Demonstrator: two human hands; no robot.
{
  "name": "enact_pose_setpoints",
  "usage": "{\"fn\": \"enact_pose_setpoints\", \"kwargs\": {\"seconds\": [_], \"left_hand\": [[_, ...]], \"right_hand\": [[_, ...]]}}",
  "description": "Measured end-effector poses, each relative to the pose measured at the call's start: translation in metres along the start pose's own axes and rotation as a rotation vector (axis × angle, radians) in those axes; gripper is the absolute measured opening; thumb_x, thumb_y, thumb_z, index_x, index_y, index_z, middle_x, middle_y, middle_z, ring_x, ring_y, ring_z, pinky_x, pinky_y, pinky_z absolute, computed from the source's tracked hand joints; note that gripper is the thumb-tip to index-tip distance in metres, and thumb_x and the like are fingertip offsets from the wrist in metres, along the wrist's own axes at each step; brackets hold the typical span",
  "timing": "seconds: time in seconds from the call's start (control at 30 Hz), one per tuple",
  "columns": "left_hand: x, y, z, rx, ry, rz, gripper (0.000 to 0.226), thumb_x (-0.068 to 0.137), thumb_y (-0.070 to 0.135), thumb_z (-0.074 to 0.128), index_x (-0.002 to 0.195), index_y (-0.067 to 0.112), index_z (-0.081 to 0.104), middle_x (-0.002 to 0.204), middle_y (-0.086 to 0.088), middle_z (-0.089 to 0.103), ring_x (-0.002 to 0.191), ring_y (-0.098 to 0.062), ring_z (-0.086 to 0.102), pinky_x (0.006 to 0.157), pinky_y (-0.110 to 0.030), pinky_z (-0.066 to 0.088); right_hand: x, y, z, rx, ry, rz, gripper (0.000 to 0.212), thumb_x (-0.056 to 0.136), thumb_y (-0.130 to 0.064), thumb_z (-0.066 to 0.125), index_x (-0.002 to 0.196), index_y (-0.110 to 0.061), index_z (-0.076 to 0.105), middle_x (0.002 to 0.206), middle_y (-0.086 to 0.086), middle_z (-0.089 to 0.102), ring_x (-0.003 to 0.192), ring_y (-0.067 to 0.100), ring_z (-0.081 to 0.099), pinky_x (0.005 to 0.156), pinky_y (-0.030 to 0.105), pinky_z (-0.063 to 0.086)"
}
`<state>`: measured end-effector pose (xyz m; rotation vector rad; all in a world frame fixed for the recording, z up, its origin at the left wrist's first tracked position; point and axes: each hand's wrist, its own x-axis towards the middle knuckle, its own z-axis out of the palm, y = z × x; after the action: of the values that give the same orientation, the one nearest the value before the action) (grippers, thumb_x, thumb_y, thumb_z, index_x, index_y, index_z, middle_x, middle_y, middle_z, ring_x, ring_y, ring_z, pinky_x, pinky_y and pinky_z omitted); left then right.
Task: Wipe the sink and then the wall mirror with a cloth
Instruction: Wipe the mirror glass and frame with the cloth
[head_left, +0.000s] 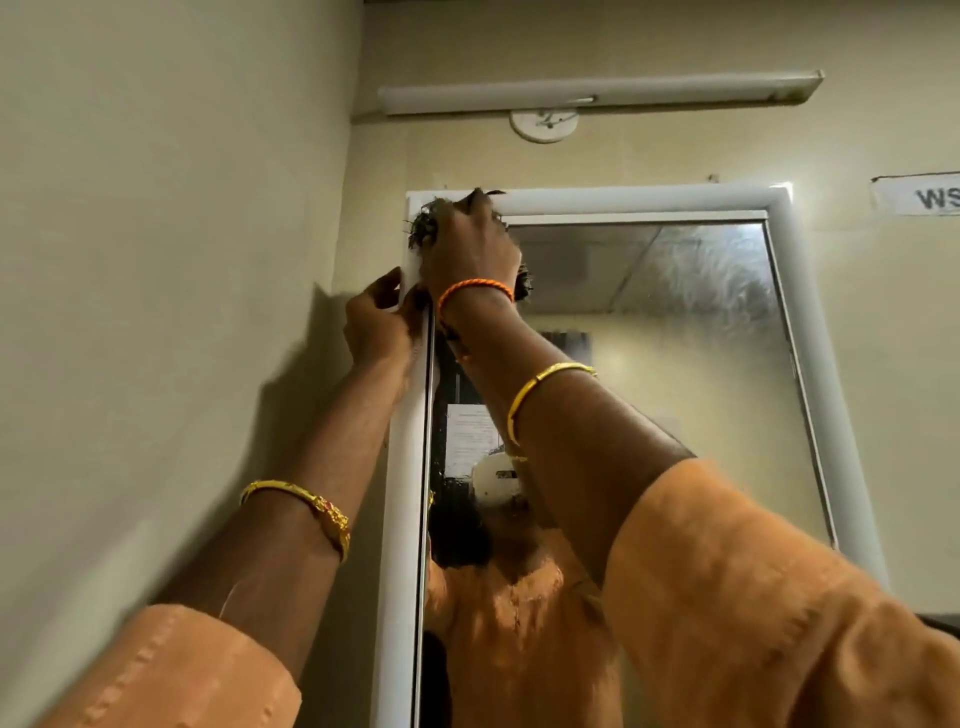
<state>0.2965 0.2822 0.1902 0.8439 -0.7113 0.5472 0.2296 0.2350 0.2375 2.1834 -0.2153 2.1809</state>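
Observation:
The wall mirror (675, 364) hangs ahead in a white rounded frame (623, 200); its glass looks streaked at the upper right. My right hand (470, 249) is raised to the mirror's top left corner, pressing a dark frayed cloth (422, 226) against the frame and glass. Bits of the cloth stick out left of and below the hand. My left hand (376, 325) grips the frame's left edge just below that corner. The sink is out of view.
A side wall (182, 260) runs close along the left of the mirror. Above the mirror are a tube light fitting (597, 93) and a round white fixture (544, 124). A paper label (919, 195) is stuck on the wall at right.

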Motion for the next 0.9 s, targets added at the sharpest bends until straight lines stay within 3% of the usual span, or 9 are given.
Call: {"fn": "enact_pose_setpoints", "kwargs": {"seconds": [0.07, 0.2, 0.3, 0.43, 0.53, 0.67, 0.8, 0.87, 0.9], "left_hand": [[-0.001, 0.001, 0.0, -0.07, -0.006, -0.035, 0.038, 0.089, -0.001, 0.052, 0.127, 0.002, 0.054, 0.123, -0.019, 0.06, 0.102, -0.028, 0.06, 0.089, -0.029, 0.054], [-0.003, -0.001, 0.004, 0.218, 0.015, 0.116, 0.041, 0.085, 0.015, 0.065, 0.125, 0.01, 0.058, 0.123, -0.013, 0.063, 0.112, -0.028, 0.061, 0.101, -0.039, 0.048], [-0.004, -0.004, 0.005, 0.299, 0.049, 0.145, 0.042, 0.088, 0.021, 0.063, 0.128, 0.013, 0.056, 0.126, -0.009, 0.062, 0.114, -0.022, 0.06, 0.1, -0.031, 0.047], [-0.011, -0.006, 0.004, 0.31, 0.06, 0.193, 0.042, 0.089, 0.023, 0.06, 0.129, 0.011, 0.055, 0.129, -0.009, 0.061, 0.117, -0.022, 0.059, 0.102, -0.032, 0.046], [-0.017, -0.009, 0.002, 0.31, 0.028, 0.203, 0.044, 0.09, 0.024, 0.059, 0.132, 0.011, 0.052, 0.132, -0.007, 0.059, 0.119, -0.021, 0.058, 0.104, -0.035, 0.046], [-0.02, -0.011, 0.0, 0.333, 0.021, 0.194, 0.044, 0.092, 0.024, 0.057, 0.134, 0.015, 0.049, 0.134, -0.005, 0.057, 0.12, -0.02, 0.056, 0.103, -0.034, 0.046], [-0.023, -0.016, 0.001, 0.419, 0.024, 0.295, 0.044, 0.092, 0.017, 0.056, 0.136, 0.012, 0.047, 0.139, -0.006, 0.053, 0.126, -0.018, 0.051, 0.104, -0.024, 0.042], [-0.016, -0.022, -0.004, 0.541, 0.021, 0.358, 0.039, 0.092, 0.016, 0.055, 0.129, 0.006, 0.053, 0.131, -0.014, 0.058, 0.121, -0.025, 0.055, 0.101, -0.03, 0.047], [-0.01, -0.025, -0.008, 0.624, 0.04, 0.384, 0.034, 0.092, 0.017, 0.052, 0.122, 0.003, 0.058, 0.12, -0.017, 0.063, 0.111, -0.027, 0.06, 0.091, -0.031, 0.053]], "right_hand": [[0.0, -0.003, -0.001, -0.039, -0.052, -0.042, 0.033, 0.091, -0.015, 0.049, 0.123, -0.015, 0.055, 0.128, 0.014, 0.047, 0.108, 0.034, 0.057, 0.08, 0.042, 0.049], [0.001, 0.019, -0.017, -0.11, -0.033, -0.089, 0.03, 0.092, -0.018, 0.05, 0.121, -0.02, 0.058, 0.125, 0.012, 0.051, 0.109, 0.034, 0.056, 0.083, 0.043, 0.048], [0.007, 0.06, -0.042, -0.1, 0.01, 0.085, 0.03, 0.091, -0.026, 0.051, 0.12, -0.023, 0.06, 0.126, 0.013, 0.053, 0.118, 0.035, 0.047, 0.091, 0.047, 0.044], [0.007, 0.122, -0.074, -0.067, 0.124, 0.33, 0.034, 0.087, -0.03, 0.055, 0.116, -0.014, 0.062, 0.128, 0.016, 0.047, 0.122, 0.036, 0.039, 0.098, 0.05, 0.041], [0.002, 0.134, -0.075, -0.035, 0.172, 0.397, 0.032, 0.088, -0.026, 0.054, 0.116, -0.013, 0.062, 0.13, 0.014, 0.047, 0.124, 0.034, 0.038, 0.1, 0.048, 0.038], [-0.003, 0.101, -0.048, -0.004, 0.164, 0.334, 0.035, 0.087, -0.02, 0.05, 0.122, -0.019, 0.058, 0.135, 0.012, 0.045, 0.127, 0.034, 0.035, 0.102, 0.046, 0.031], [-0.014, 0.053, -0.015, 0.012, 0.06, 0.084, 0.038, 0.086, -0.017, 0.053, 0.124, -0.02, 0.056, 0.138, 0.011, 0.043, 0.128, 0.034, 0.034, 0.105, 0.046, 0.028], [-0.02, 0.028, -0.001, 0.036, -0.038, -0.051, 0.045, 0.084, -0.018, 0.055, 0.128, -0.023, 0.052, 0.14, 0.008, 0.041, 0.131, 0.033, 0.03, 0.106, 0.045, 0.025], [-0.024, 0.017, 0.004, 0.047, -0.083, -0.107, 0.049, 0.083, -0.02, 0.055, 0.131, -0.024, 0.049, 0.142, 0.006, 0.04, 0.133, 0.031, 0.028, 0.108, 0.044, 0.023]]}}
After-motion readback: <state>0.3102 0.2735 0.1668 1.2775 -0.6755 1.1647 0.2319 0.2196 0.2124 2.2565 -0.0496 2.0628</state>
